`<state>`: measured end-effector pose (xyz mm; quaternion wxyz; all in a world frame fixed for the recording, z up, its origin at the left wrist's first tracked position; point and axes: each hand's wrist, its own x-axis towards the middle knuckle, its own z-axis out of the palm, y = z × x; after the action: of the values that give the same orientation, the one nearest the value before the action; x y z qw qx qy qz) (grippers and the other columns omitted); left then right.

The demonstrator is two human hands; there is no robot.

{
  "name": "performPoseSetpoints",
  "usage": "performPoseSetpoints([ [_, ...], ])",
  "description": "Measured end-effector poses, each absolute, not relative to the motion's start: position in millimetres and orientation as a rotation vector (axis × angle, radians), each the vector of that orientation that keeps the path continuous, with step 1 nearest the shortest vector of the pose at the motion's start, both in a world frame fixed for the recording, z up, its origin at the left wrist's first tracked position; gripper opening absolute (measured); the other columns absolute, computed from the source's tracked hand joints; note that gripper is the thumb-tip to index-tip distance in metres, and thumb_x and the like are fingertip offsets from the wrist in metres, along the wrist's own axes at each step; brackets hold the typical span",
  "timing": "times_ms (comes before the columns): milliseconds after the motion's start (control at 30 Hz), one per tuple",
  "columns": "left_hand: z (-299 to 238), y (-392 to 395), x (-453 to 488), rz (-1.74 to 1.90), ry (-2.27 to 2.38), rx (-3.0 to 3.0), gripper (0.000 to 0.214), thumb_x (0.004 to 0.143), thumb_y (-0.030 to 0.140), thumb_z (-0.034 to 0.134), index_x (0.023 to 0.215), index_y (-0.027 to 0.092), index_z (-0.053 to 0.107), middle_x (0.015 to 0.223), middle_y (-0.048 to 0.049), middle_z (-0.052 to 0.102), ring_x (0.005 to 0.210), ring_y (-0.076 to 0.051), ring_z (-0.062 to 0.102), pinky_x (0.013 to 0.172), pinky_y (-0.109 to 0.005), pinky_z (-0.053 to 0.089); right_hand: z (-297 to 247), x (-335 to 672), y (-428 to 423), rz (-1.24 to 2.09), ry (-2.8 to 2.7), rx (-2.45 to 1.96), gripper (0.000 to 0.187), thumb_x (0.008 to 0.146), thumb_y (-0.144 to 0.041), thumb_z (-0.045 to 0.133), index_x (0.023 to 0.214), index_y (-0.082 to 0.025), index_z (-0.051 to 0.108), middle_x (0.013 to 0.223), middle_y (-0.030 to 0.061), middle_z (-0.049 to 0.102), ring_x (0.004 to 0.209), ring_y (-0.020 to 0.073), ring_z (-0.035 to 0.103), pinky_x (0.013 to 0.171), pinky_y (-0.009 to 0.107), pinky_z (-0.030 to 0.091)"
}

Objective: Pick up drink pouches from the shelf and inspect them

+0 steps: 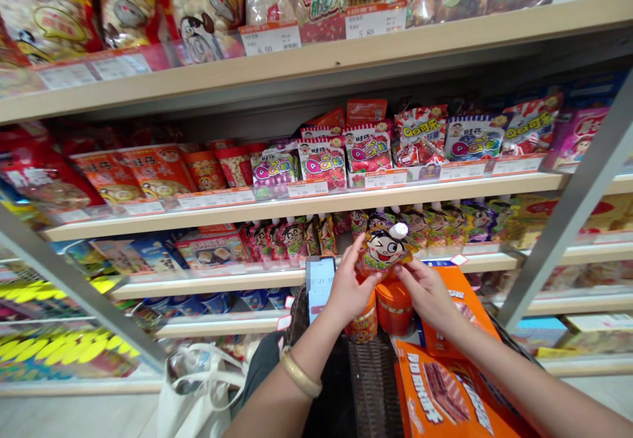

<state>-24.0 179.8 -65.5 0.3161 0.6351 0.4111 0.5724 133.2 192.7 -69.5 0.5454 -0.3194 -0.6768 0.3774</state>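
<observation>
Between both hands is a spouted jelly pouch [386, 251] with a cartoon face and a white cap, its front turned toward me. My left hand [353, 286] grips its left side, thumb across the lower edge. My right hand [428, 289] pinches its lower right corner. Just below the pouch stand an orange-lidded jar [395, 309] and a patterned canister [363, 322], in a dark woven basket [368, 385]. Orange wafer packs [440, 392] lie in the basket under my right forearm. A phone [321, 286] with a lit screen is left of my left hand.
Similar spouted pouches [291, 237] line the low shelf ahead, with gaps in the row. Gummy candy bags [370, 148] fill the shelf above. A wooden shelf edge [306, 210] runs across in front. A white tote bag [198, 385] hangs at lower left; a grey post [568, 214] slants at right.
</observation>
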Motion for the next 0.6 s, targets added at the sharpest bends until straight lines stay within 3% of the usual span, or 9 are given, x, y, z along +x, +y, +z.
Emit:
performPoseSetpoints([
  [300,-65.5,178.1,-26.7,1.483,1.064,1.574,0.041,0.074,0.013,0.068,0.114,0.015,0.058,0.116,-0.0115,0.064,0.112,-0.024,0.059,0.098,-0.039,0.047,-73.1,136.9,193.0,0.536,-1.767,-0.738,0.026,0.09,-0.023,0.048,0.111,-0.022,0.063,0.113,0.0086,0.065,0.107,0.0227,0.06,0.095,0.04,0.047],
  [433,-66.3,179.0,-26.7,1.51,1.105,1.569,0.04,0.073,0.01,0.068,0.111,0.017,0.059,0.113,-0.0096,0.065,0.109,-0.023,0.06,0.096,-0.037,0.048,-69.4,139.1,187.8,0.349,-1.763,-0.696,0.051,0.087,-0.015,0.05,0.136,-0.029,0.042,0.122,0.0096,0.055,0.11,0.023,0.056,0.096,0.045,0.047],
  [600,-66.8,179.4,-26.4,1.519,1.128,1.575,0.038,0.074,0.012,0.068,0.111,0.018,0.06,0.113,-0.0089,0.066,0.107,-0.022,0.061,0.093,-0.035,0.05,-60.3,140.8,178.8,0.017,-1.744,-0.51,0.076,0.081,-0.006,0.055,0.139,-0.046,0.028,0.136,0.0063,0.037,0.112,0.025,0.053,0.091,0.051,0.05],
])
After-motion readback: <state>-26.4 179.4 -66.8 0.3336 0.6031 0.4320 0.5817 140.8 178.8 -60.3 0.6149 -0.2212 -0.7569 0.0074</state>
